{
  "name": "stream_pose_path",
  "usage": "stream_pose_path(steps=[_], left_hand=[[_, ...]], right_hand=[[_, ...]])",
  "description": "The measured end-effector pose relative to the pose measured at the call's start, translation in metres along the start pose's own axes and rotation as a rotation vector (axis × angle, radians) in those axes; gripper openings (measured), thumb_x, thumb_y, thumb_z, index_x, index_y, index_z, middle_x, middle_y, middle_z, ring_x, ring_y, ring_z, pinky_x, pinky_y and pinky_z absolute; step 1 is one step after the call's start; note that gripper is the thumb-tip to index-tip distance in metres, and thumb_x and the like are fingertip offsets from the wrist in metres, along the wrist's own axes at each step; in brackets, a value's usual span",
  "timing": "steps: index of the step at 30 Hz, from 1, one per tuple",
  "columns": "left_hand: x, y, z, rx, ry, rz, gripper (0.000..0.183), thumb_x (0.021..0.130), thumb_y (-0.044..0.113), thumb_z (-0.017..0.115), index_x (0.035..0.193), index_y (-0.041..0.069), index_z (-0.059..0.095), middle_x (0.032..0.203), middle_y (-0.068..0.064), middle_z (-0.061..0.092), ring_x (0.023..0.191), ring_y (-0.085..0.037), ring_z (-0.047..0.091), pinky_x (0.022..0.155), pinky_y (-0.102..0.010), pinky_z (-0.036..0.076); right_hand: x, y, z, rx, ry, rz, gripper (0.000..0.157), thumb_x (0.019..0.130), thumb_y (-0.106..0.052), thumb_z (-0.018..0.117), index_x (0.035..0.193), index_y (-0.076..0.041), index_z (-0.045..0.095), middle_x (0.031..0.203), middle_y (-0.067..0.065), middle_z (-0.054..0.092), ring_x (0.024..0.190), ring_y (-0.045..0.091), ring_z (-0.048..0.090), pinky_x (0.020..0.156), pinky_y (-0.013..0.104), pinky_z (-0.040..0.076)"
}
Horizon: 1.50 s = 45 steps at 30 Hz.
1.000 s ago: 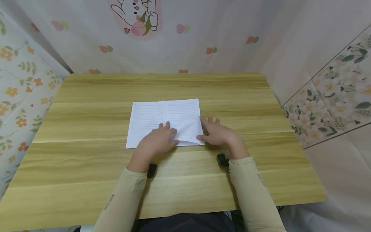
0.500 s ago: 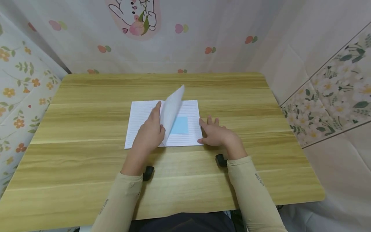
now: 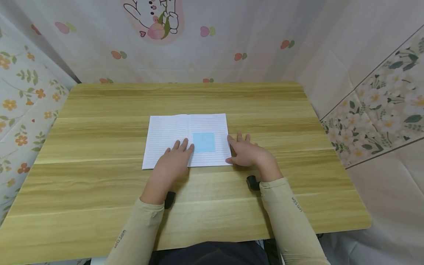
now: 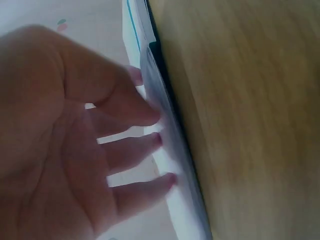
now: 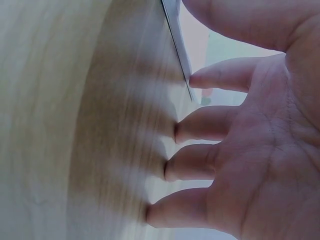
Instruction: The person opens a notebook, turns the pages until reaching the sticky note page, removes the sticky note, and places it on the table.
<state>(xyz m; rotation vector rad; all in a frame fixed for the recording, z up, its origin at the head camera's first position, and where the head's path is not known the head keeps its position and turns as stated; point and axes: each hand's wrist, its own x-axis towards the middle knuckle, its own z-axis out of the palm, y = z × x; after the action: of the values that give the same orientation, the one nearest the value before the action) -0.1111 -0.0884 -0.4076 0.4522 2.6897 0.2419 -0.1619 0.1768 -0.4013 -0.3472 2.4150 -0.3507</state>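
An open notebook (image 3: 208, 159) with white lined pages lies flat on the wooden table. On its right page sits a light blue square, like a sticky note (image 3: 204, 142). My left hand (image 3: 173, 160) rests on the left page near the centre fold, its fingers spread. In the left wrist view, the fingertips (image 4: 167, 181) touch the paper close to the notebook's lower edge. My right hand (image 3: 247, 152) stands at the notebook's right edge. Its index finger and thumb touch that edge, and in the right wrist view the other fingertips (image 5: 172, 167) are on the tabletop.
The wooden table (image 3: 99, 206) extends on all sides of the notebook. Behind it hangs a white curtain (image 3: 251, 29) with fruit prints. A floral cloth (image 3: 23, 110) is on the left, and white and floral panels (image 3: 374, 99) stand on the right.
My left hand has turned a page over from right to left, which uncovered the blue square. It now lies on the left page. The right hand has stayed at the right edge.
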Motion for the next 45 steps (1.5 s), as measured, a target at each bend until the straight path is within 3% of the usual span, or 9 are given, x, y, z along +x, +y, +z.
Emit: stream_pose_path(steps=[4, 11, 19, 26, 36, 45], left_hand=[[0.004, -0.002, -0.003, -0.088, -0.075, 0.008, 0.068, 0.103, 0.002, 0.042, 0.169, 0.006, 0.027, 0.179, -0.022, 0.011, 0.166, -0.046, 0.012, 0.129, -0.068, 0.026], [0.005, -0.004, -0.007, -0.131, -0.113, 0.005, 0.066, 0.104, 0.002, 0.038, 0.169, 0.004, 0.025, 0.179, -0.022, 0.008, 0.166, -0.047, 0.009, 0.129, -0.07, 0.024], [0.007, -0.006, -0.004, -0.141, -0.082, 0.024, 0.059, 0.113, 0.017, 0.037, 0.168, 0.003, 0.026, 0.178, -0.024, 0.01, 0.165, -0.049, 0.011, 0.128, -0.072, 0.024], [0.005, -0.007, -0.007, -0.131, -0.06, 0.044, 0.063, 0.113, 0.027, 0.051, 0.167, 0.002, 0.03, 0.176, -0.026, 0.015, 0.163, -0.05, 0.016, 0.126, -0.072, 0.028], [0.003, -0.005, 0.0, -0.042, 0.016, -0.009, 0.072, 0.11, 0.034, 0.057, 0.167, 0.001, 0.028, 0.178, -0.019, 0.015, 0.164, -0.043, 0.023, 0.126, -0.062, 0.036], [0.007, -0.018, 0.003, -0.131, -0.039, -0.152, 0.092, 0.106, 0.053, 0.059, 0.172, 0.011, 0.011, 0.181, -0.009, 0.0, 0.166, -0.048, -0.004, 0.129, -0.075, 0.011]], right_hand=[[0.0, 0.0, 0.0, -0.003, 0.003, 0.0, 0.093, 0.106, -0.042, 0.063, 0.173, -0.015, 0.005, 0.176, 0.029, -0.012, 0.162, 0.055, -0.012, 0.125, 0.081, 0.009], [0.001, -0.001, -0.001, -0.018, 0.006, -0.003, 0.092, 0.106, -0.042, 0.062, 0.173, -0.014, 0.005, 0.176, 0.03, -0.01, 0.162, 0.056, -0.01, 0.124, 0.082, 0.011], [0.003, 0.0, 0.0, -0.033, 0.007, -0.003, 0.092, 0.106, -0.042, 0.062, 0.173, -0.014, 0.005, 0.176, 0.03, -0.011, 0.162, 0.057, -0.009, 0.124, 0.082, 0.011], [0.003, 0.0, -0.001, -0.038, 0.006, -0.003, 0.091, 0.107, -0.042, 0.062, 0.173, -0.013, 0.005, 0.176, 0.03, -0.011, 0.162, 0.057, -0.009, 0.124, 0.082, 0.011], [0.002, -0.002, -0.001, -0.04, 0.005, -0.002, 0.091, 0.107, -0.041, 0.062, 0.173, -0.013, 0.006, 0.176, 0.03, -0.011, 0.162, 0.057, -0.008, 0.125, 0.081, 0.012], [0.001, -0.002, 0.001, -0.033, 0.0, 0.0, 0.091, 0.107, -0.042, 0.061, 0.173, -0.014, 0.005, 0.176, 0.03, -0.011, 0.162, 0.056, -0.009, 0.125, 0.081, 0.011]])
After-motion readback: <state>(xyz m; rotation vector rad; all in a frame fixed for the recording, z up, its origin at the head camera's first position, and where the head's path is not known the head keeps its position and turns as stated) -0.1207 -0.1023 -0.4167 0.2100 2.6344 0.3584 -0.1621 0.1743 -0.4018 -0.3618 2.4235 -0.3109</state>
